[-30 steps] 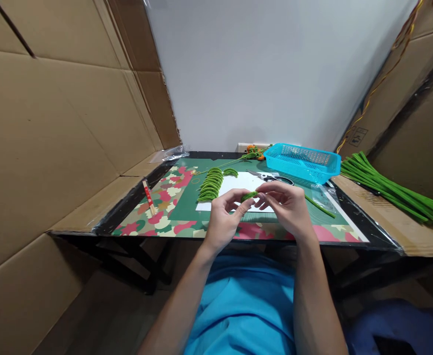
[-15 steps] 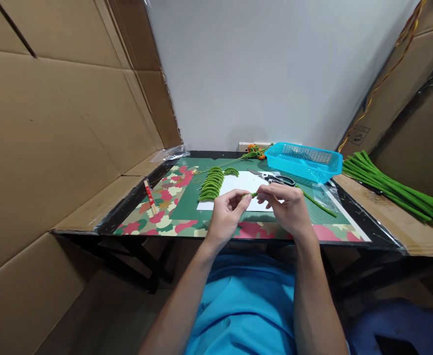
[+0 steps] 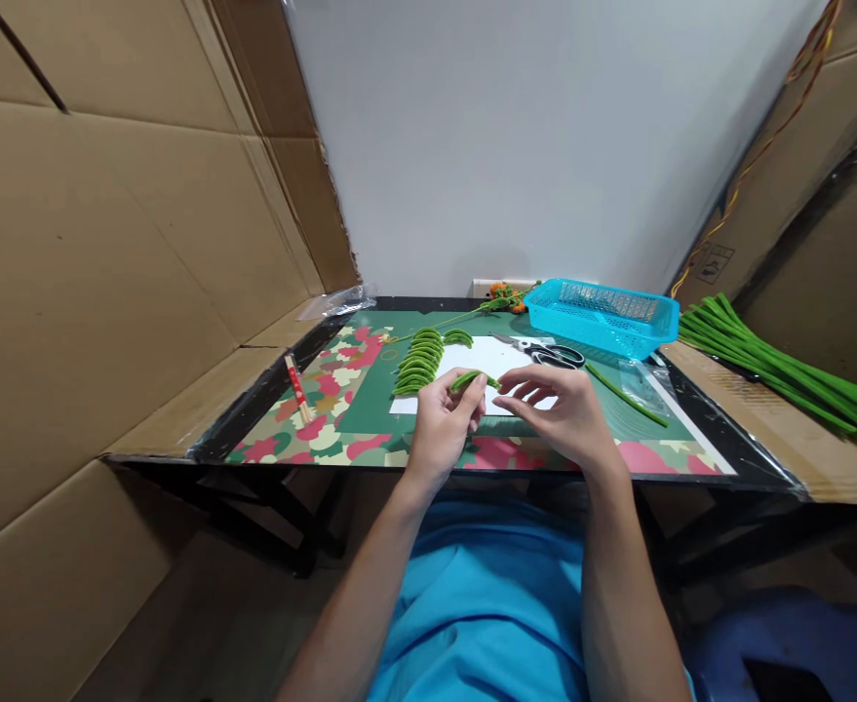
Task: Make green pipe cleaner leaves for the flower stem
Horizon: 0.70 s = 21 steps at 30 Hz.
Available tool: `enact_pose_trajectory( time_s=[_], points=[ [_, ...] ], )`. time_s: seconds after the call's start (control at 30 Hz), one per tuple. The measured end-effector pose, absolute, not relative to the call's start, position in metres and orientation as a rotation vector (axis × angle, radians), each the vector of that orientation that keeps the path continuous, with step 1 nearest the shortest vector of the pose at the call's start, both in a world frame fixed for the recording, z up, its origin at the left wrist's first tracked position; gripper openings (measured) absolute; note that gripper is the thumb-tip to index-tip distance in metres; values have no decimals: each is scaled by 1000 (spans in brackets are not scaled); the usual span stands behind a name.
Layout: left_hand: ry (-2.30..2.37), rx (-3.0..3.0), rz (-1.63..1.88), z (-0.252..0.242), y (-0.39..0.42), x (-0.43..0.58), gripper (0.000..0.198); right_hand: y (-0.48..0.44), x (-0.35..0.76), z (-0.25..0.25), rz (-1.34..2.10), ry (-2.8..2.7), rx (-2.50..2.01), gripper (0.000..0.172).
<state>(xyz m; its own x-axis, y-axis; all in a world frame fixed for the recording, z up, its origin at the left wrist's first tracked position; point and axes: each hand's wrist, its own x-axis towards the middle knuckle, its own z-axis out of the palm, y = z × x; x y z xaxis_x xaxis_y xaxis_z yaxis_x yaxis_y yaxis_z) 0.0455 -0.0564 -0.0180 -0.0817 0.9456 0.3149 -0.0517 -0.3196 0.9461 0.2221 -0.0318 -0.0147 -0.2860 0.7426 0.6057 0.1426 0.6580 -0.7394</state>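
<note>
Between thumb and fingers of my left hand [image 3: 443, 419] is a curved green pipe-cleaner leaf [image 3: 464, 380], held over the white paper [image 3: 476, 359]. My right hand [image 3: 566, 408] is open at the leaf's right end, thumb and index finger parted around the tip. Whether they touch it I cannot tell. Similar curved leaves [image 3: 418, 363] lie in a stacked row on the paper's left side, and another short leaf [image 3: 458, 337] rests beside the row's top. Scissors [image 3: 556, 354] with black handles lie behind my right hand. A single green pipe cleaner [image 3: 627, 395] is to their right.
At the back right stands a blue plastic basket [image 3: 596, 336], with orange flowers [image 3: 507, 297] on its left. A bundle of green pipe cleaners [image 3: 786, 366] lies on cardboard at right. A red-wrapped stick bundle [image 3: 297, 390] is at left. Cardboard walls [image 3: 128, 244] enclose both sides.
My right hand's fingers have parted from their pinch at the green piece. The leaf in my left hand has turned, so more of its curved length shows.
</note>
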Motion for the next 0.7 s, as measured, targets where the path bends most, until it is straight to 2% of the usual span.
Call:
enact_pose_trajectory(
  time_s=[0.47, 0.7],
  points=[
    [1020, 1398, 1509, -17, -57, 45, 31, -35, 220, -13, 656, -1790, -724, 15],
    [988, 1456, 1500, -14, -59, 46, 30, -37, 222, -10, 607, -1817, -698, 16]
  ],
)
